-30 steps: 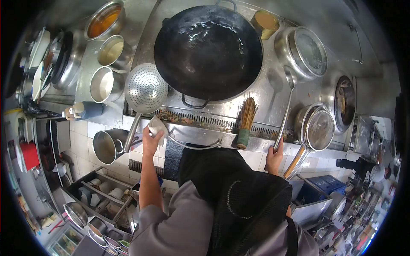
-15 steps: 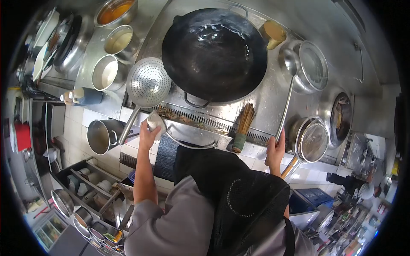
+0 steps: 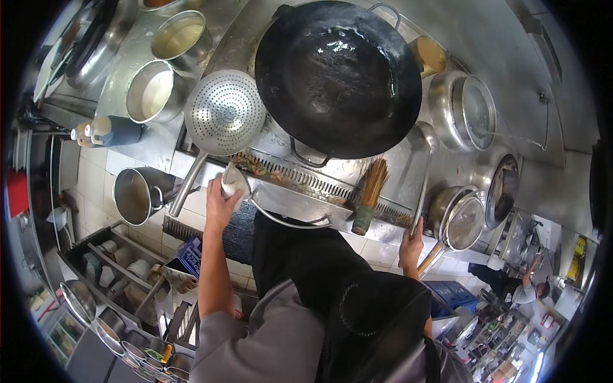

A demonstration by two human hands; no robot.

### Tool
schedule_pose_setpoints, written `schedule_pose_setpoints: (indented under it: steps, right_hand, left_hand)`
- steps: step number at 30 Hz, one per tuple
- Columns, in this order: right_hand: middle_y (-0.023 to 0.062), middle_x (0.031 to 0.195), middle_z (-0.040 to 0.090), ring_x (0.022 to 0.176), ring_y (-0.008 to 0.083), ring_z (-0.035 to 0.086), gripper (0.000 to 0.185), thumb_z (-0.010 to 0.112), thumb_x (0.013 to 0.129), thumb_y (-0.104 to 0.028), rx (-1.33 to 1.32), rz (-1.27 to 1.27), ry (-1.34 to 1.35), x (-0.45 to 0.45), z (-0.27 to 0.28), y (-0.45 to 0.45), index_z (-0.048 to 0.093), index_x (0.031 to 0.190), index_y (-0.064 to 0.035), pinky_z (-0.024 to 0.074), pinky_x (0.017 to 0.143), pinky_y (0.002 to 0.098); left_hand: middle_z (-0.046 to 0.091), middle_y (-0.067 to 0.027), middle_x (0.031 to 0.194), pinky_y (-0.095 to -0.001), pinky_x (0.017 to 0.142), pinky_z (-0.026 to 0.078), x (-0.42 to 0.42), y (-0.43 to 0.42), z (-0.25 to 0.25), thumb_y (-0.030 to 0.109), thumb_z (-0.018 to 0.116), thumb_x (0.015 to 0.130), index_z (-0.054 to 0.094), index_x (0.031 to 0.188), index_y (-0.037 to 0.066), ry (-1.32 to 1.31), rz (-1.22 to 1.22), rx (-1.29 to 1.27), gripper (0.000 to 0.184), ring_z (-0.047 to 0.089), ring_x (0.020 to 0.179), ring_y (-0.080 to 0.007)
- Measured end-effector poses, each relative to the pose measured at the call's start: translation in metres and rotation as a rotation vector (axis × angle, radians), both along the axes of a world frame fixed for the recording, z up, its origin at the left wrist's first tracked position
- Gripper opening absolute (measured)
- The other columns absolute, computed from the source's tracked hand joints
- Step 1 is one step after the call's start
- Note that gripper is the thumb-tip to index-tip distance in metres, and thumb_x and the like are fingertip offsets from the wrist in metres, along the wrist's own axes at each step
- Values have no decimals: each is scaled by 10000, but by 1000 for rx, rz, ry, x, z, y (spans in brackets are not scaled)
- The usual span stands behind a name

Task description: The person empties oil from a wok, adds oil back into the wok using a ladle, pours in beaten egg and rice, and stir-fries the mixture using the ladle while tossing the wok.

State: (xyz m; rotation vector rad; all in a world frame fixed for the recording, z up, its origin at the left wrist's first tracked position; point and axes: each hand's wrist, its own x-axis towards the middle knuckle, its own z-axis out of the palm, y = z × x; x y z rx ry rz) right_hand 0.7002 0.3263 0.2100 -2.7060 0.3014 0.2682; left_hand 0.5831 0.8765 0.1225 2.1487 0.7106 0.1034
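My left hand (image 3: 221, 203) is closed around a folded white cloth (image 3: 234, 183) at the front edge of the range. My right hand (image 3: 410, 246) grips the lower end of a long metal ladle (image 3: 424, 185), whose bowl points away from me. Between and beyond my hands sits a large black wok (image 3: 332, 96), with shiny liquid toward its far side. A perforated strainer (image 3: 225, 113) lies left of the wok, its handle hanging over the edge. Nearer my right hand, a bamboo brush (image 3: 368, 198) leans on the front grate (image 3: 300, 179), where food scraps lie.
Metal pots (image 3: 153, 92) and bottles (image 3: 112, 131) stand on the left counter. A bucket (image 3: 135, 196) is below them. Stacked bowls (image 3: 452, 108) and a fine-mesh strainer (image 3: 465, 223) occupy the right side. Another person (image 3: 520, 287) is at the far right.
The view has shifted slightly. My right hand has closed around the ladle's handle, and the ladle's bowl has turned and come nearer. My left hand still keeps hold of the cloth.
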Motion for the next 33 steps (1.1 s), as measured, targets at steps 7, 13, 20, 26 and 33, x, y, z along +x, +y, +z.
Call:
schedule_pose_setpoints:
  steps: [7, 13, 20, 26, 33]
  right_hand:
    - [-4, 729, 567, 524, 37, 432, 657, 552, 1021, -66, 570, -25, -143, 38, 75, 109, 278, 1616, -98, 374, 466, 232]
    - [-16, 692, 488, 471, 63, 460, 634, 587, 1012, -84, 1105, 319, 151, 154, 144, 336, 327, 1590, -89, 370, 412, 235]
    - [54, 723, 573, 492, 143, 543, 692, 621, 949, -119, 988, 655, 240, 255, 136, 598, 329, 1560, 26, 470, 440, 327]
    - [141, 791, 669, 501, 201, 606, 662, 608, 929, -85, 693, 719, 230, 310, 120, 674, 375, 1537, 35, 500, 446, 364]
    - [153, 802, 669, 500, 210, 601, 685, 600, 928, -86, 473, 774, 182, 300, 134, 657, 346, 1553, 31, 503, 450, 370]
  left_hand:
    - [567, -289, 1202, -483, 996, 460, 4, 5, 0, 235, 852, 794, 518, 1352, -49, 43, -23, 100, 709, 548, 1128, -469]
    - [638, -112, 1267, -379, 967, 534, 10, 14, 36, 189, 783, 906, 509, 1385, 5, -219, 204, -839, 582, 632, 1152, -223]
    - [663, -91, 1226, -357, 941, 552, -19, 18, 75, 116, 746, 922, 521, 1380, 10, -429, 275, -1218, 522, 660, 1092, -199]
    - [669, -81, 1201, -356, 928, 553, -67, 24, 72, 81, 725, 925, 530, 1372, 31, -429, 376, -1241, 490, 667, 1068, -200]
    - [647, -87, 1231, -371, 934, 552, -83, 42, 68, 40, 682, 916, 506, 1390, 48, -439, 457, -1262, 505, 653, 1097, -218]
